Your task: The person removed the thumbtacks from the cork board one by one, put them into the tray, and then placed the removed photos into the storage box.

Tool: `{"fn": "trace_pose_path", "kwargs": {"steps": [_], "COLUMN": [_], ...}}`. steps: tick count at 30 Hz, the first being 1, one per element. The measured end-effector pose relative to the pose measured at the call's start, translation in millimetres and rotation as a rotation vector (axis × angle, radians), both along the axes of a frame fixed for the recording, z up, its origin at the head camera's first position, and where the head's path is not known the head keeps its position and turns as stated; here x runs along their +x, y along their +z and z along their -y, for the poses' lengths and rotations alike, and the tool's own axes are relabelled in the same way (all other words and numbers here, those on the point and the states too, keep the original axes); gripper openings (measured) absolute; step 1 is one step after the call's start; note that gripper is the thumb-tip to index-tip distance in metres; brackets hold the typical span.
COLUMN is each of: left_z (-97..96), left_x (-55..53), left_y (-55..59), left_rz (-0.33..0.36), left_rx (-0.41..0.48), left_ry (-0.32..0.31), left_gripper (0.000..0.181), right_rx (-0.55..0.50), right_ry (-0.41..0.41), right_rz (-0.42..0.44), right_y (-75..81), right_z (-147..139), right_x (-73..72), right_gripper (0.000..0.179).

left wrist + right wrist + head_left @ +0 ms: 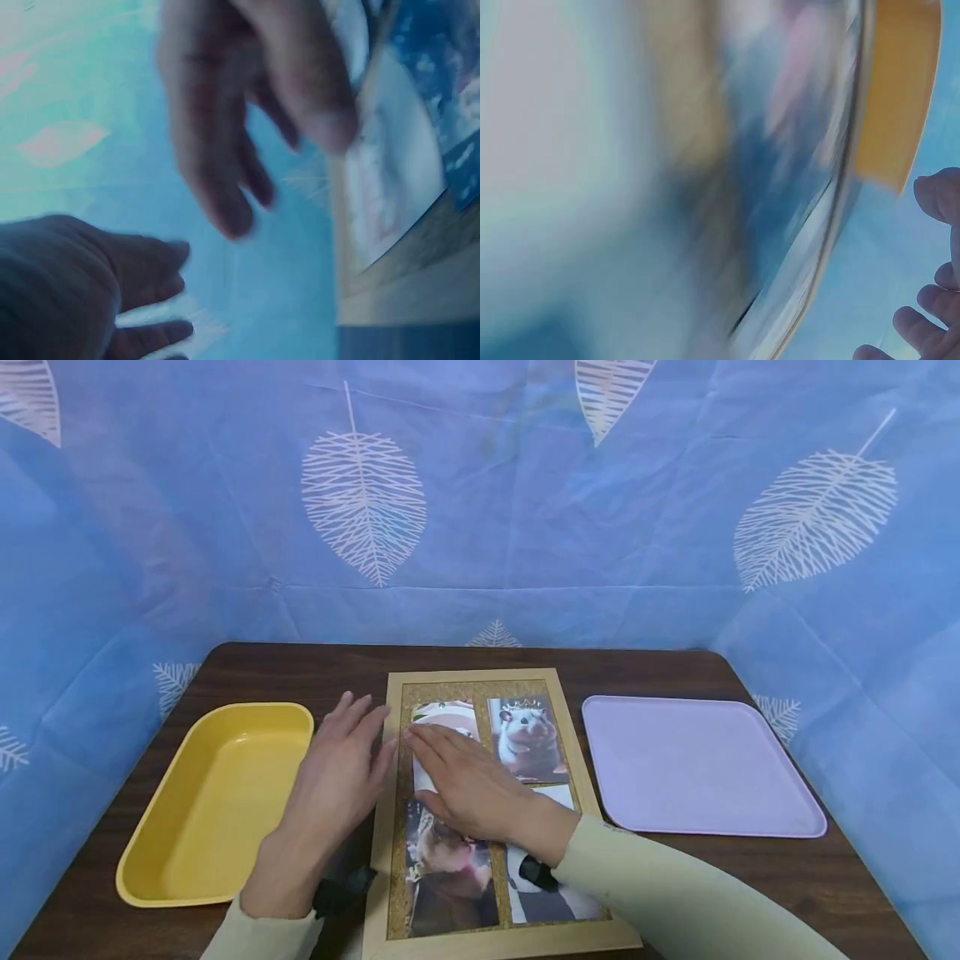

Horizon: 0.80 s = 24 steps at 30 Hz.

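A wood-framed corkboard (501,877) lies on the dark table between the hands, with several photos on it. My right hand (476,789) reaches across the board, fingers straight, covering much of the upper-left photo (442,714). That photo shows a light, rounded shape near its top. To its right, a photo of a white hamster in a crown (528,739) is in full view. The lower-left photo (450,902) and lower-right photo (558,906) are partly hidden by my right hand and forearm. Beside the board's left edge, my left hand (337,789) holds nothing, fingers extended.
To the left stands a yellow tray (217,793) with raised sides. A flat lilac tray (697,768) lies to the right of the board. Blue cloth (525,527) printed with white leaves hangs behind the table (330,660) and at both sides.
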<state>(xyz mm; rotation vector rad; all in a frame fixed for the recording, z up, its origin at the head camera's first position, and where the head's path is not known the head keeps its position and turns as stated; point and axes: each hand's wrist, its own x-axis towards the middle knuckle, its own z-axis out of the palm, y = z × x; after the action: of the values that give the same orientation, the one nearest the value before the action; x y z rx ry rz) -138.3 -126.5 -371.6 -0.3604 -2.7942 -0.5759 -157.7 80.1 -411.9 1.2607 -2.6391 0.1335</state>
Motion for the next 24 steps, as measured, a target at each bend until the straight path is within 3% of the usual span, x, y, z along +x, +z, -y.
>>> {"fn": "trace_pose_path", "kwargs": {"steps": [5,10,13,16,24], "left_z": [-19.6,-26.0,-25.9,-25.9,-26.0], "left_x": [-32.5,-54.2,-61.1,-66.1,-74.6], "left_y": [-23.5,-44.1,-51.9,-56.1,-60.1], "left_rz": [0.044,0.192,0.322,0.407,0.463], "left_rx": [-0.102,-0.207,-0.238,-0.245,-0.357], "left_ry": [-0.165,-0.260,-0.288,-0.304,-0.307], "left_gripper": [0.054,0.064,0.078,0.092,0.107], "right_rx": [-0.016,0.006,0.019,0.043,0.116], "right_ry": [-0.074,-0.151,-0.182,-0.194,-0.137], "right_rz": [0.035,0.082,0.107,0.114,0.126], "right_y": [-2.2,-6.0,-9.9,-13.6,-20.4], "right_z": [-42.8,-78.9,-95.3,-106.7,-121.8], "right_x": [-19.8,-32.6,-38.3,-43.1,-50.2], "right_gripper": [0.070,0.070,0.070,0.069,0.066]}}
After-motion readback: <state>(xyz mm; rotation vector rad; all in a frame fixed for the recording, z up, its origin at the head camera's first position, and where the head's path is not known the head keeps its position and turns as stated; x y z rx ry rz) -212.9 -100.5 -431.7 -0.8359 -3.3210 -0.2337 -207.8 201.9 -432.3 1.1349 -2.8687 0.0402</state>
